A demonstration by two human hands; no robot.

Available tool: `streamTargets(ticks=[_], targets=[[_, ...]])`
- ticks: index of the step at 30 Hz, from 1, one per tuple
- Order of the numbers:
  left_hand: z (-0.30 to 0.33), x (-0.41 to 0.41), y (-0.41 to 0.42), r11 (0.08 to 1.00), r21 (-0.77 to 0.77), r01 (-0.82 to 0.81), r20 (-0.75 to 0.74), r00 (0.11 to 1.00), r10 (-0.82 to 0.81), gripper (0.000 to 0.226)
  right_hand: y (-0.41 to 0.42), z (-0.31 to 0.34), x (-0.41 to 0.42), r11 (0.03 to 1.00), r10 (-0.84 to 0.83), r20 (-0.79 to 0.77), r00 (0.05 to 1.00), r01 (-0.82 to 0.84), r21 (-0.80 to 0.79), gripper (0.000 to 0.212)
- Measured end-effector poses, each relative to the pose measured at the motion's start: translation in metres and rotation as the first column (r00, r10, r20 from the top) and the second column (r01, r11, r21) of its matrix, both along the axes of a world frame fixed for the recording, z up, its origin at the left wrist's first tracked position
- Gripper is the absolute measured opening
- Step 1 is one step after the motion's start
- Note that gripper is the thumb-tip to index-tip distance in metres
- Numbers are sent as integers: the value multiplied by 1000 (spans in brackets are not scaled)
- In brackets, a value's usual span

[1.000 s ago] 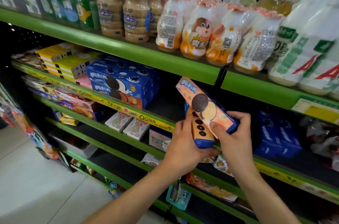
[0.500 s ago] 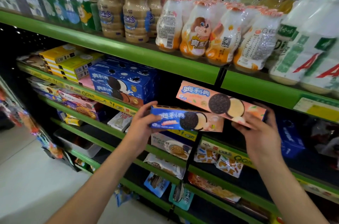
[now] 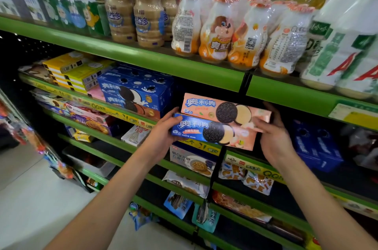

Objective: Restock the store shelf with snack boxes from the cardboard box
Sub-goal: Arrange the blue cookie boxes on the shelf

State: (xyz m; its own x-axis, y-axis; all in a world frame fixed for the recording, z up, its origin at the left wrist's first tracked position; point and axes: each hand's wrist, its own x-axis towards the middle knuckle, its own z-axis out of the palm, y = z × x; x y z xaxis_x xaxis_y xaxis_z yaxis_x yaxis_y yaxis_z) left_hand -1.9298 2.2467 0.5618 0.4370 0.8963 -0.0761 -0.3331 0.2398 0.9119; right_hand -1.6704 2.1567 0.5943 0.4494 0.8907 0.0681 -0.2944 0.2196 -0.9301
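Two long cookie boxes lie stacked flat in front of the second green shelf [image 3: 114, 107]. The upper one is a peach-pink box [image 3: 223, 109]; the lower one is a blue and peach box [image 3: 212, 131]. My left hand [image 3: 163, 135] grips the left end of the lower box, thumb on top. My right hand [image 3: 274, 137] holds the right ends of both boxes, fingers reaching up behind the pink one. The cardboard box is out of view.
Blue cookie boxes [image 3: 133, 94] and yellow boxes [image 3: 77, 69] fill the shelf to the left. More blue boxes [image 3: 315, 147] stand at the right. Wrapped bottle packs [image 3: 225, 30] line the shelf above. Snack bags and boxes fill the lower shelves. Pale floor [image 3: 30, 198] lies at the lower left.
The two boxes, first held upright and crossed in front of me, were turned flat and apart, then brought together into a stack at the shelf opening.
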Motion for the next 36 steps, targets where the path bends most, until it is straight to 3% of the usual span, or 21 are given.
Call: streamTargets(ticks=[7,11,16,24,28,32,36], targets=[[-1,8,5,997,80,-12,-183,983,27,68,1,-8,7,995,99,-75,992,-102,-25,63],[-3,11,14,994,102,-37,-210,976,58,79,2,-11,8,992,124,-137,983,-128,-19,69],[-5,16,27,991,134,-23,-258,965,58,47,3,-14,10,988,142,-119,983,-148,-36,68],[-1,29,32,982,187,-19,-332,940,82,64,5,-24,10,990,137,-44,990,-139,-30,66],[2,33,36,973,228,-15,-330,940,92,58,8,-30,4,997,62,132,989,-54,-62,73],[-1,35,37,980,191,-52,-317,942,112,50,12,-34,-1,984,-48,350,936,104,-144,64],[-3,35,36,986,145,-80,-331,935,125,56,14,-39,2,968,-127,446,886,210,-140,62]])
